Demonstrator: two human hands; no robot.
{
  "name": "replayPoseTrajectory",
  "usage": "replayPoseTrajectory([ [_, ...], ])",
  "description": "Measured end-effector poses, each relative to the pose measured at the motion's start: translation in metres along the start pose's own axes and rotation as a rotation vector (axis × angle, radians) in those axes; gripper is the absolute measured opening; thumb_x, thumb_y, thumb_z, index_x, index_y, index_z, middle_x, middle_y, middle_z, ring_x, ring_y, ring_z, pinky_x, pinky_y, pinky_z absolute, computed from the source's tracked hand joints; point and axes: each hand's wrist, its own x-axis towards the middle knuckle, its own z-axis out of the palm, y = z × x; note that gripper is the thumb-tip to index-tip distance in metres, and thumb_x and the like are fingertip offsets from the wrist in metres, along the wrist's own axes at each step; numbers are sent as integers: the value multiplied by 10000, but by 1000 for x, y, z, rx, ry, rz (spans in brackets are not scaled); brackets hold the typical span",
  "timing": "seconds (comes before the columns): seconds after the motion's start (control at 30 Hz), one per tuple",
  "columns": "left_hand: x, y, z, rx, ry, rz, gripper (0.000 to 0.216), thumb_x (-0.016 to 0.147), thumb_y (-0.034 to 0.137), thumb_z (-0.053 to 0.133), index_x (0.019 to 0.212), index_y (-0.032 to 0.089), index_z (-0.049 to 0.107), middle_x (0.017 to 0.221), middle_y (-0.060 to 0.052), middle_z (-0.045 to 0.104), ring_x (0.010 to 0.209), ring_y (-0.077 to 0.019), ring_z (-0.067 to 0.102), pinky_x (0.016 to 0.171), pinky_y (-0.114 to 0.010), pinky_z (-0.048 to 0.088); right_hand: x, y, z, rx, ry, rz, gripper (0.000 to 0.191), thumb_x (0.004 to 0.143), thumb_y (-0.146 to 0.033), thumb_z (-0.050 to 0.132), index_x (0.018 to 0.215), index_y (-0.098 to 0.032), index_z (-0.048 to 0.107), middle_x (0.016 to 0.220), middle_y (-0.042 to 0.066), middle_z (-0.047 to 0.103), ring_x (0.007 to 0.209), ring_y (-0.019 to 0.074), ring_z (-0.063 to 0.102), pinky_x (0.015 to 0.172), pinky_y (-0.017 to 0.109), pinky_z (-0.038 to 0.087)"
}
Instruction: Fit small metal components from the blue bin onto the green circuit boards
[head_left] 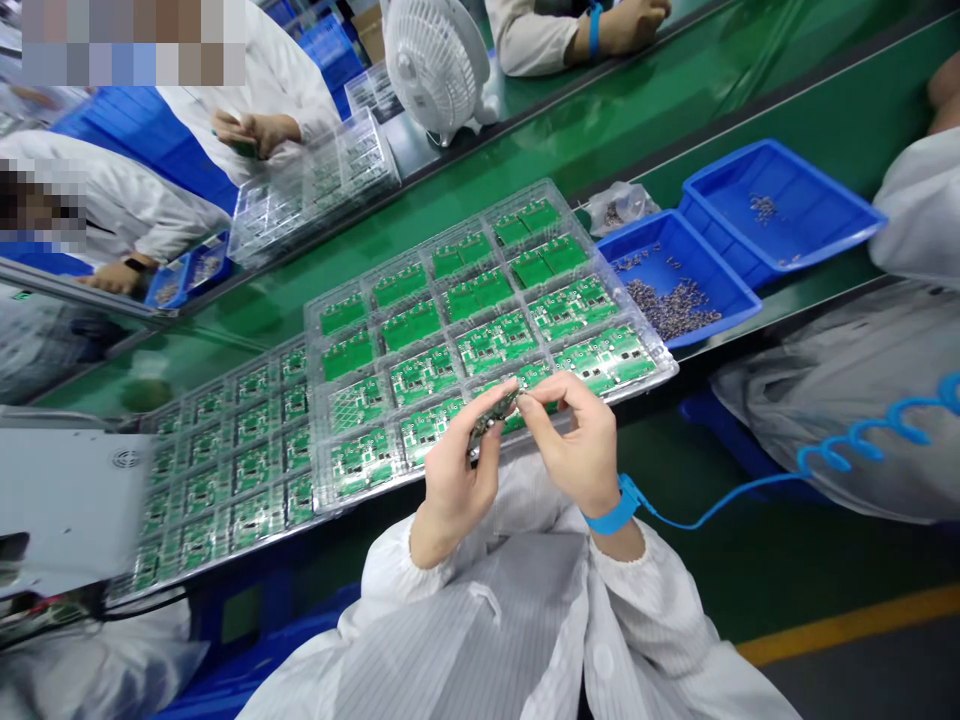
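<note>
Circuit board (493, 417), pinched by left hand (454, 492) and right hand (571, 447), slanting forward-right

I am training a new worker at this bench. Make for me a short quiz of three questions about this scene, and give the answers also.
1. Which wrist wears the blue wrist strap, the left or the right?

2. True or false: the blue bin beside the clear plastic tray holds more small parts than the second blue bin.

3. What do the left hand and the right hand hold between them?
A) a soldering iron
B) a green circuit board
C) a pair of tweezers

Key: 1 right; 2 true; 3 B
</note>
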Motion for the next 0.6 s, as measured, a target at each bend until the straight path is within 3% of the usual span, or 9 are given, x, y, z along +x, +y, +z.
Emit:
replayPoseTrajectory([
  [0.2,-2,-2,-2,-6,-5,-11,511,1171,137,650,1654,301,629,1554,-97,811,1461,-265,790,1224,-428,695,-1,1,1,-37,2,-12,217,1089,-255,735,875,-266,699,858,24,766,835,219,703,856,409,576],
  [0.6,7,-3,-8,147,-108,195,673,1127,-30,575,1722,282,573,1606,-105,782,1492,-219,767,1278,-388,654,0,1,-3,-2,-32,-16,235,1092,-217,750,871,-257,682,840,-3,728,821,194,672,808,377,532],
])
